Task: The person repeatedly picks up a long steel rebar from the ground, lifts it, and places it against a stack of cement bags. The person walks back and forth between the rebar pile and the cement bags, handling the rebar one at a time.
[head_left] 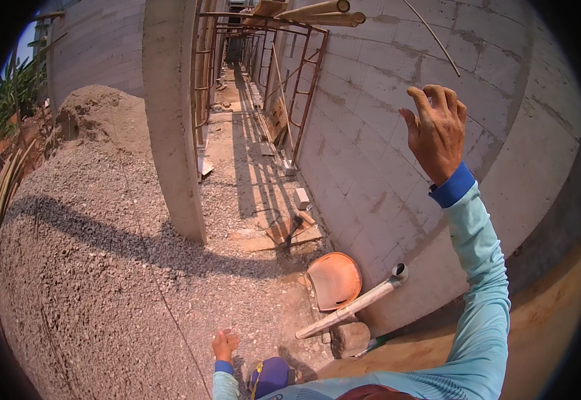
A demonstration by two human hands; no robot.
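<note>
My right hand (437,130) is raised in front of the grey block wall (370,147), palm away, thumb apart and fingers loosely bent, with nothing in it. Just above it a thin rod (434,37) slants across the wall; a gap separates it from my fingertips. Low over the gravel (137,293) is my left hand (225,347), small in view, its fingers partly spread and nothing seen in them. To its right, a shallow orange pan (336,281) leans at the wall's foot, beside a pale pipe (350,308) and a short round block (352,339).
A concrete column (174,120) rises from the gravel on the left, with a sand heap (104,117) behind. Rusty scaffold frames (304,93) line the passage ahead, carrying bamboo poles (317,12). Boards (284,239) and a small white block (301,198) lie along the wall.
</note>
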